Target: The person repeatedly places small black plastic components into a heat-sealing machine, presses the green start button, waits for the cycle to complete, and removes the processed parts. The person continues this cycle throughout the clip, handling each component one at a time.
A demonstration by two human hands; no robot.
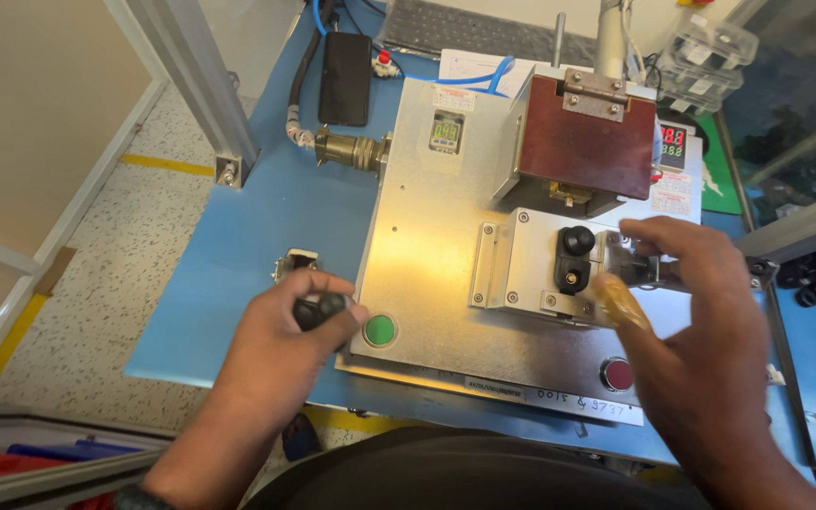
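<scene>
Your left hand (290, 331) sits lower centre-left of the frame, fingers curled tight around a small black part (321, 307), just beside the green button (380, 330) at the metal plate's (427, 255) lower left corner. Your right hand (701, 321) is at lower right, fingers spread and loosely bent, holding nothing that can be made out; its thumb has a yellowish cover (623, 300). It hovers beside the small block (535, 269) carrying a black piece (575, 255). Red button (618, 374) below the thumb. Brown hinged flap (587, 142) at upper centre-right.
</scene>
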